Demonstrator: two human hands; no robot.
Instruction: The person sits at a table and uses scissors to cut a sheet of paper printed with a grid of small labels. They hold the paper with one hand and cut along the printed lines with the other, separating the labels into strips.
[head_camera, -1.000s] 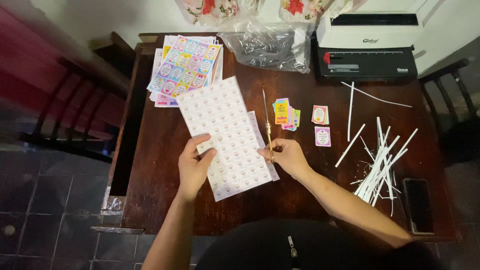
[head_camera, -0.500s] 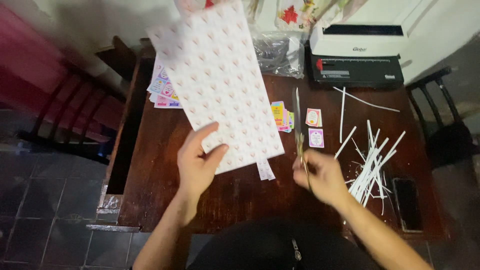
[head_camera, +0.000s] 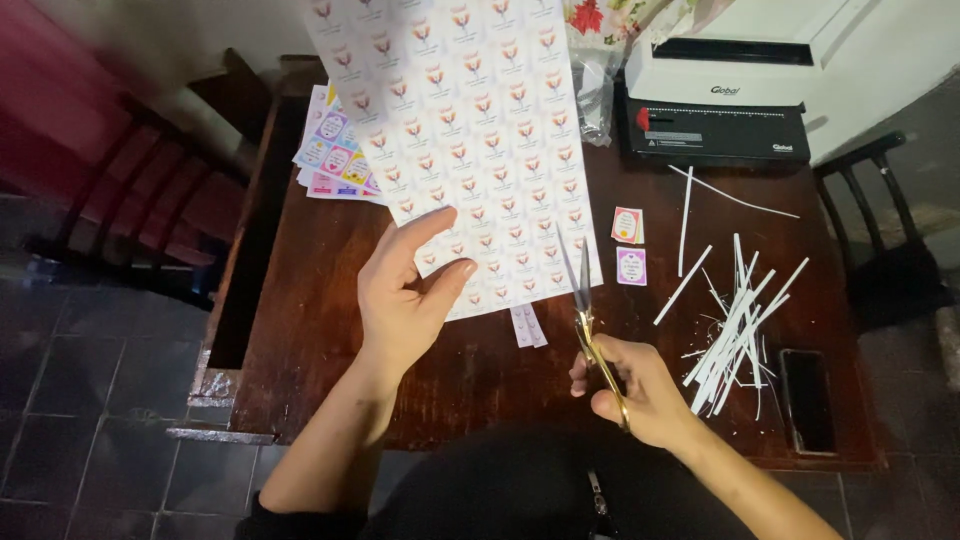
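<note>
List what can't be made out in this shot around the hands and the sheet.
- Printed sheet, head view: its top is cut off by the frame edge; the small designs are too tiny to tell.
- Scissors: handles hidden inside the right hand.
- Left hand: fingertips hidden behind the sheet.
- Table: near edge hidden by the person's body.

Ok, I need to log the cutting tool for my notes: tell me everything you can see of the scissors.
The scissors look metallic, with gold-coloured handles and slim, darker blades. The right hand grips the handles, fingers through the loops. The blades point up and away from the person, apparently shut or nearly so, with the tips overlapping the lower right edge of the printed sticker sheet, which the left hand holds up above the wooden table.
</note>
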